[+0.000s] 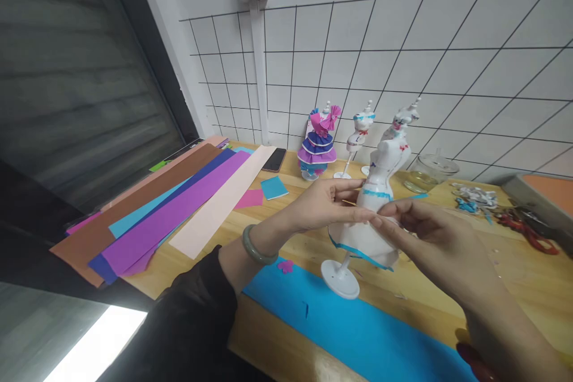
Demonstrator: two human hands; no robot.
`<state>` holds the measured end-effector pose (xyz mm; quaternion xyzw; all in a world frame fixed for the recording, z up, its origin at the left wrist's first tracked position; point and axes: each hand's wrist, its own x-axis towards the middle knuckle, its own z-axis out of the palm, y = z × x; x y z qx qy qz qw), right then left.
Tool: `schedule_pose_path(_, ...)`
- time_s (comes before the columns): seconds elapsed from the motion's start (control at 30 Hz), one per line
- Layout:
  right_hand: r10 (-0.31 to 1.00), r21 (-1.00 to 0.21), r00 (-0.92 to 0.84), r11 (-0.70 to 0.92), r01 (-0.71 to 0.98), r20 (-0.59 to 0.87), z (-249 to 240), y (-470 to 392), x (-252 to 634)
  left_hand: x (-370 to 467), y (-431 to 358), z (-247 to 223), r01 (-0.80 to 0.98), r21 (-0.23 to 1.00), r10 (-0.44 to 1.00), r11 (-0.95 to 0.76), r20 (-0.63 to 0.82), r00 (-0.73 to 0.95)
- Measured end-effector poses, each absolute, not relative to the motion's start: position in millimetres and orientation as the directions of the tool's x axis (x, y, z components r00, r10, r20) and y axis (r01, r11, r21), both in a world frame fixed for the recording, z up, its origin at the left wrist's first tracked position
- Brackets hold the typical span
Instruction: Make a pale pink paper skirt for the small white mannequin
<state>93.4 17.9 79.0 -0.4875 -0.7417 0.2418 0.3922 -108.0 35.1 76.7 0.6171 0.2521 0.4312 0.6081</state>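
Observation:
A small white dress-form figure leans to the right on its round white base. Its white paper skirt has a blue hem and a blue waistband. From the left, my left hand presses thumb and fingers around the skirt just below the waist. My right hand pinches the skirt's right side, its fingertips close to my left thumb. Under the base lies a long blue paper strip, with a pink paper flower on it.
Coloured paper strips cover the left of the wooden table. At the back stand a dressed figure, another white form, a phone and a glass pot. Scissors and paper scraps lie at right.

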Motion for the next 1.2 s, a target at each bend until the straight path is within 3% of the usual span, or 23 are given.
schedule_pose_path(0.2, 0.812, -0.534, -0.253, 0.547, 0.645, 0.526, 77.1, 20.1, 95.8, -106.1, 40.1, 69.0, -0.305, 0.95, 0.883, -0.07, 0.201, 0.423)
schedule_pose_path(0.37, 0.533, -0.215, -0.424, 0.772, 0.599, 0.733, 81.6, 15.3, 92.8, -107.4, 42.6, 71.7, -0.341, 0.94, 0.94, -0.001, 0.117, 0.32)
schedule_pose_path(0.6, 0.219, 0.186, -0.628, 0.838, 0.513, 0.747, 72.0, 13.2, 84.5, -105.9, 43.0, 73.3, -0.328, 0.944, 0.947, 0.032, 0.077, 0.312)
schedule_pose_path(0.8, 0.046, 0.342, -0.701, 0.849, 0.403, 0.712, 76.7, 5.1, 79.0, -106.6, 43.4, 74.7, -0.375, 0.927, 0.955, 0.005, 0.106, 0.276)
schedule_pose_path(0.97, 0.014, 0.358, -0.732, 0.865, 0.35, 0.682, 77.1, 4.2, 73.2, -108.4, 44.1, 76.5, -0.4, 0.916, 0.959, 0.014, 0.101, 0.265)
schedule_pose_path(1.07, 0.052, 0.299, -0.734, 0.892, 0.339, 0.677, 75.5, 6.8, 75.6, -110.9, 44.1, 77.7, -0.411, 0.911, 0.958, 0.017, 0.103, 0.268)
schedule_pose_path(1.13, 0.137, 0.152, -0.672, 0.923, 0.353, 0.728, 76.1, 6.8, 79.6, -113.5, 44.0, 78.5, -0.402, 0.916, 0.95, 0.009, 0.118, 0.289)
schedule_pose_path(1.2, 0.282, -0.084, -0.567, 0.933, 0.35, 0.774, 77.8, 5.7, 84.4, -116.1, 44.3, 78.3, -0.375, 0.927, 0.934, -0.007, 0.139, 0.328)
